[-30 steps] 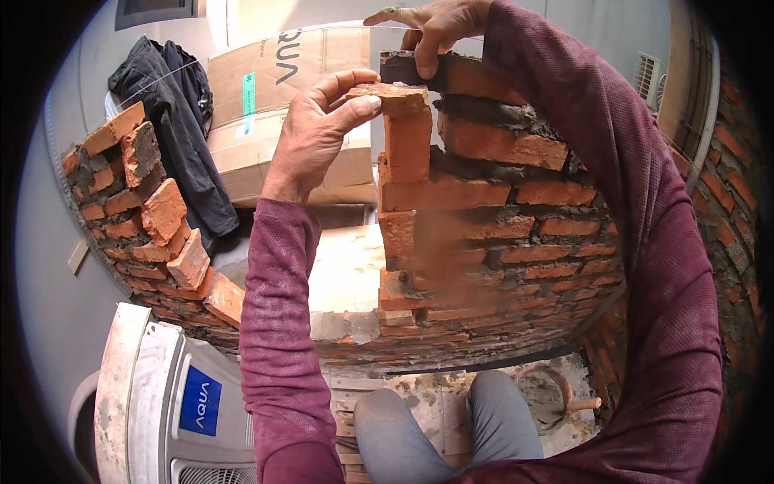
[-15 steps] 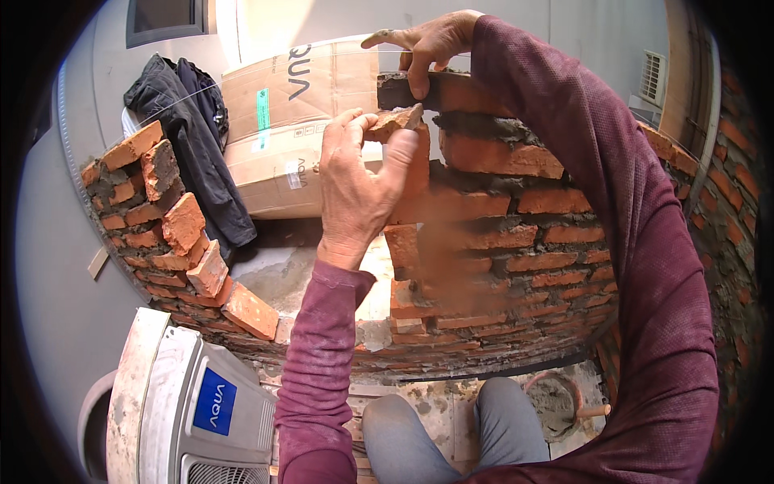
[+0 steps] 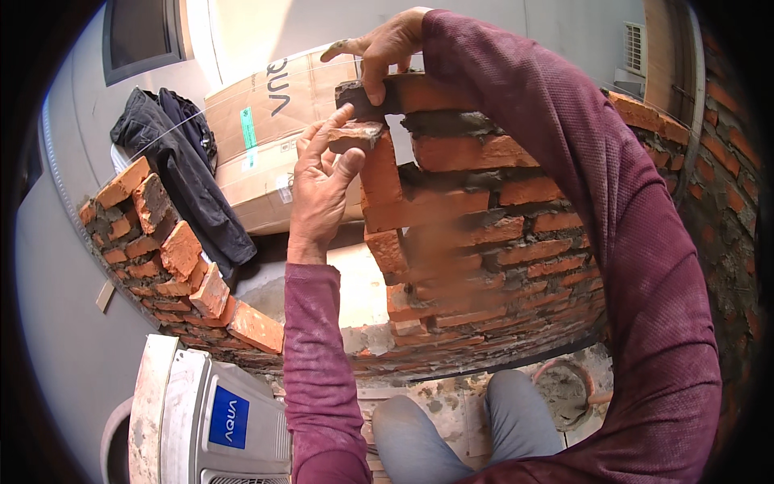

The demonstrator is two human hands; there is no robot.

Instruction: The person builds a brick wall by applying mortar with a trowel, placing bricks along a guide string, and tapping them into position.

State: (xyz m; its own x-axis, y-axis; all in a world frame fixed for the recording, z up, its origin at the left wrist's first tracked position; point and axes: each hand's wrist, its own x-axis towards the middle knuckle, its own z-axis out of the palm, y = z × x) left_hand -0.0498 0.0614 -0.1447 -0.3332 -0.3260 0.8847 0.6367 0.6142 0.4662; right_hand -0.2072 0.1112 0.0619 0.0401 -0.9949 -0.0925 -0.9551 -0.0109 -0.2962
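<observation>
At the top of the brick wall [image 3: 455,153], my right hand [image 3: 391,44] grips the end of an orange brick with a dark, mortar-smeared end [image 3: 349,95]. Its thumb presses on the near face while one finger stretches out to the left. Just below, my left hand [image 3: 317,194] holds a broken brick piece [image 3: 355,135] between thumb and fingers, the index finger pointing up past it. The piece lies over the upper end of an upright brick [image 3: 380,173] at the wall's opening. I cannot tell whether it touches that brick.
A taut string [image 3: 173,121] crosses above the wall. Behind stand a large cardboard box [image 3: 310,89] and dark clothing [image 3: 165,169]. Stepped bricks [image 3: 181,250] form the left wall end. A grey appliance [image 3: 197,403] stands lower left; a mortar bucket [image 3: 564,395] is beside my right knee.
The view has shifted, so the wall and hands appear further left. My left hand has lowered the brick piece slightly and turned it more level. The right hand keeps its grip.
</observation>
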